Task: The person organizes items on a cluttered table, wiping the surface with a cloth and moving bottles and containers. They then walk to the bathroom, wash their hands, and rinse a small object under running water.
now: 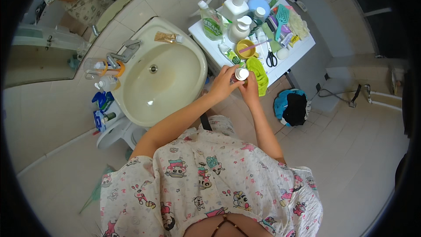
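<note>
Both my hands hold a white-capped bottle (242,74) over the near edge of the white tabletop; its body is mostly hidden by my fingers. My left hand (224,84) grips it from the left, and my right hand (250,88) from the right. A lime-green cloth (258,75) hangs over the edge beside my right hand. Just beyond are a green-and-white tube (229,53), a yellow mug (243,44) with a pink toothbrush (255,45) across it, and black-handled scissors (271,59). Behind them stand a white pump bottle (239,29) and a clear green-labelled bottle (210,21).
A washbasin (164,82) with a metal faucet (126,51) is at left, a gold tube (168,37) on its rim. A teal comb (282,19) lies among crowded toiletries. A container of dark and blue cloth (293,108) stands on the floor at right.
</note>
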The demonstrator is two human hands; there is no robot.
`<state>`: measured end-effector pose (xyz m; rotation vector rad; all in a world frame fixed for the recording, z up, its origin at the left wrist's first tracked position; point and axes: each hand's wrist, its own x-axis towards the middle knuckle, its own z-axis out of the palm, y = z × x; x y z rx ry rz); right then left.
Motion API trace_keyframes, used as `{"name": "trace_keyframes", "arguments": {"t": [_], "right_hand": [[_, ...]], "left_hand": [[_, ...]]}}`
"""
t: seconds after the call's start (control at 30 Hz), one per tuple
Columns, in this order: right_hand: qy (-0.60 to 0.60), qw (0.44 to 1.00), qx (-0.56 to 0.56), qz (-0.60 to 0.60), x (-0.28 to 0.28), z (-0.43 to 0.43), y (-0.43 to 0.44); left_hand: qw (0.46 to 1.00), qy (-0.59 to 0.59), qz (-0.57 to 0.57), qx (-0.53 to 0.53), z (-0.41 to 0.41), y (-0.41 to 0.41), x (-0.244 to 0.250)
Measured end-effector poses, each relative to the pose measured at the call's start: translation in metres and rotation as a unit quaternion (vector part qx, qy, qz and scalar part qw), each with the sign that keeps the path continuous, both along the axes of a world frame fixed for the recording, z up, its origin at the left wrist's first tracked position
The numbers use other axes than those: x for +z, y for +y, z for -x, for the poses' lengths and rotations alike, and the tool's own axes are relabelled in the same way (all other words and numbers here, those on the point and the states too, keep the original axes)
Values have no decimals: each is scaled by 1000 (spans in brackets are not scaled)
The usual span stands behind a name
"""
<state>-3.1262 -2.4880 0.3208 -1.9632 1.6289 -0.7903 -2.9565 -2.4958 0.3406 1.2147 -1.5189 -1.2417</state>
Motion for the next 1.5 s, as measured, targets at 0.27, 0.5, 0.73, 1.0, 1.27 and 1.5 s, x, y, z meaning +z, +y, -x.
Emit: {"name": "trace_keyframes", "arguments": {"t": [0.27, 0.5, 0.73, 1.0, 1.27, 1.5], "right_hand": [[-108, 988, -104, -28, -31, -20, -19], [-79, 986, -146, -17, -26, -31, -18], [-11, 985, -170, 17, -33, -32, -6], [-37, 973, -221, -60, -11, -51, 69], [-106, 973, 88, -186, -35, -205, 13], [-207, 920, 169, -285, -115, -437, -66]], "left_hand": [[950, 120, -266, 109, -68, 3, -110], [808, 272, -427, 302, -161, -2, -129], [714, 432, -344, 430, -253, -52, -161], [521, 666, -301, 440, -336, -134, -161], [508, 782, -164, 320, -357, -52, -187], [752, 479, -221, 396, -356, -20, -155]]}}
